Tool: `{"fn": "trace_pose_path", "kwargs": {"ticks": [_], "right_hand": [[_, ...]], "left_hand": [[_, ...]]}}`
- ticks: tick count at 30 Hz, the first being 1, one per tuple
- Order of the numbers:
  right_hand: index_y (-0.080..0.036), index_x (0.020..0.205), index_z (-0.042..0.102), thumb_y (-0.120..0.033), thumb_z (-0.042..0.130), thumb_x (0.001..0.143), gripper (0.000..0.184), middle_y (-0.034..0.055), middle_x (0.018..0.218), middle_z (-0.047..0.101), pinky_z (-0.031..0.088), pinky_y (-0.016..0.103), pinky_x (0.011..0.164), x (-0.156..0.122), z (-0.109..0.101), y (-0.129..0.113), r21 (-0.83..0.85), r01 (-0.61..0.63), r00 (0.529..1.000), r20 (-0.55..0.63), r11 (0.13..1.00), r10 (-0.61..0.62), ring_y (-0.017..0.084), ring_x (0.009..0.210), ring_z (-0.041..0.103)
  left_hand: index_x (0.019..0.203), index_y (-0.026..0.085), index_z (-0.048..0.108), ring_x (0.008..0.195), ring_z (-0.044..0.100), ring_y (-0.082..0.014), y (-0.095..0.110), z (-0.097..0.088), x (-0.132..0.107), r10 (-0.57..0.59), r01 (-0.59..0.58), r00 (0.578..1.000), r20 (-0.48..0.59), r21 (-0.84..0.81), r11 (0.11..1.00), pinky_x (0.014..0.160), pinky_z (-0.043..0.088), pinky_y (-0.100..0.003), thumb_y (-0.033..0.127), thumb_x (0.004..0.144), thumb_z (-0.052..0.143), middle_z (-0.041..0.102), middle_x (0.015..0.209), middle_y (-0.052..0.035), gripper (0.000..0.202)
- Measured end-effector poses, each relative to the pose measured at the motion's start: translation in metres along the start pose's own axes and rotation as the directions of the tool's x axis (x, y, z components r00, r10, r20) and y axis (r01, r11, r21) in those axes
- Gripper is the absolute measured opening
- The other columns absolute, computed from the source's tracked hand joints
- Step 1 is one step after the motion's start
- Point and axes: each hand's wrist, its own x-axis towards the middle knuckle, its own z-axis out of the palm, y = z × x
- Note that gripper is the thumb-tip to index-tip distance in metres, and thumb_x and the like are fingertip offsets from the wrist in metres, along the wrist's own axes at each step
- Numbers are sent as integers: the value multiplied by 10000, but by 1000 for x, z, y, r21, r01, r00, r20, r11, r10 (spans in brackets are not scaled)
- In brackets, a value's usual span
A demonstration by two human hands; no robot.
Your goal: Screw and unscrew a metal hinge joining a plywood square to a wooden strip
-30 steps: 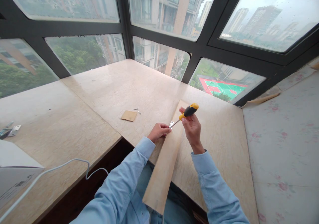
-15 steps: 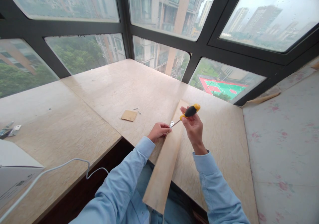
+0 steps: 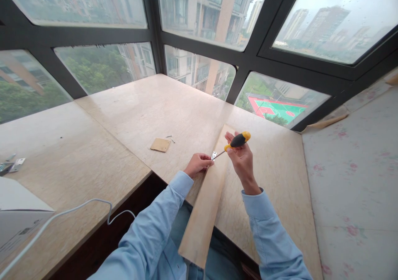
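My right hand [image 3: 243, 164] is closed round the black and yellow handle of a screwdriver [image 3: 239, 140]. The shaft slants down to the left, its tip at a small silver metal plate with holes [image 3: 214, 155]. That plate sits at the left edge of a long wooden board [image 3: 207, 205]. With fingers and thumb pinched together, my left hand [image 3: 199, 164] grips the plate's near end against the board edge. The fingertips cover part of the plate, and I cannot make out any screw under the tip.
Left of the board lie a small thin wooden piece [image 3: 160, 144] and two loose screws [image 3: 173, 140]. Metal hardware [image 3: 17, 165] and a white box [image 3: 21, 213] are at far left, with a white cable [image 3: 93, 200] crossing the ledge [image 3: 149, 105]. Windows and a papered wall enclose it.
My right hand and the screwdriver handle have shifted very slightly, with the tip still at the metal plate. My left hand and the board stay in place.
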Motion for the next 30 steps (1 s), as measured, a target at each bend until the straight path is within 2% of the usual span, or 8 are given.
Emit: {"fn": "trace_pose_path", "kwargs": {"ticks": [3, 6, 9, 12, 18, 23, 27, 30], "right_hand": [[-218, 1244, 554, -404, 741, 778, 535, 120, 1275, 600, 486, 473, 999, 1, -3, 1, -217, 22, 995, -88, 976, -42, 256, 1142, 600], [-190, 1017, 633, -439, 797, 709, 429, 82, 1003, 674, 554, 434, 859, 1, -4, 2, -321, -26, 980, -194, 947, -39, 229, 896, 656], [-194, 885, 617, -418, 833, 664, 382, 34, 852, 701, 581, 416, 815, 2, -1, 0, -158, -44, 972, -235, 987, 6, 212, 795, 686], [-194, 915, 624, -379, 834, 668, 374, 44, 903, 742, 579, 447, 864, 1, 5, -4, 26, -49, 968, -245, 998, 54, 232, 862, 717], [-219, 1123, 663, -414, 691, 831, 352, 97, 1225, 686, 490, 515, 1008, 2, 9, 2, 145, -69, 998, 11, 987, 68, 284, 1158, 637], [-230, 1219, 634, -525, 510, 932, 431, 97, 1296, 630, 441, 480, 1055, 3, 2, 10, -36, 4, 995, 97, 999, 0, 263, 1244, 560], [-218, 1043, 686, -538, 707, 784, 412, 95, 1112, 664, 492, 468, 973, 0, 2, 11, -248, 140, 987, -46, 959, -156, 273, 1097, 606], [-198, 886, 658, -454, 806, 704, 347, 57, 912, 694, 565, 427, 834, -4, 9, 11, -129, 61, 972, -216, 990, -88, 230, 865, 669]], "left_hand": [[787, 102, 688, 670, 620, -127, 0, 1, 0, 6, -6, 1000, -14, 11, 1000, 565, 470, -207, 185, 549, 842, 685, 786, -57, 295], [790, 102, 683, 666, 621, -130, 1, 1, -1, 4, -4, 1000, -14, 12, 1000, 562, 471, -212, 193, 546, 845, 686, 787, -58, 307], [790, 105, 671, 660, 621, -130, 2, 2, -1, -5, 5, 1000, -21, 11, 1000, 566, 480, -224, 198, 529, 858, 682, 785, -53, 334], [785, 109, 662, 652, 617, -126, 2, 2, -2, -10, 10, 1000, -26, 18, 1000, 559, 478, -224, 205, 525, 861, 674, 773, -44, 341], [796, 110, 657, 653, 610, -123, 0, 0, -1, 2, -1, 1000, -30, 50, 999, 560, 474, -221, 214, 533, 851, 667, 764, -37, 342], [799, 111, 651, 664, 600, -121, 2, 1, -3, 10, -8, 1000, -25, 57, 998, 562, 473, -219, 238, 532, 851, 646, 764, -28, 357], [806, 110, 657, 673, 601, -120, 5, 2, -5, 9, -8, 1000, -25, 61, 998, 573, 474, -217, 248, 530, 851, 643, 767, -27, 364], [812, 110, 663, 670, 600, -119, 6, 4, -6, 7, -6, 1000, -30, 50, 999, 580, 480, -224, 256, 520, 857, 647, 774, -26, 380]]}}
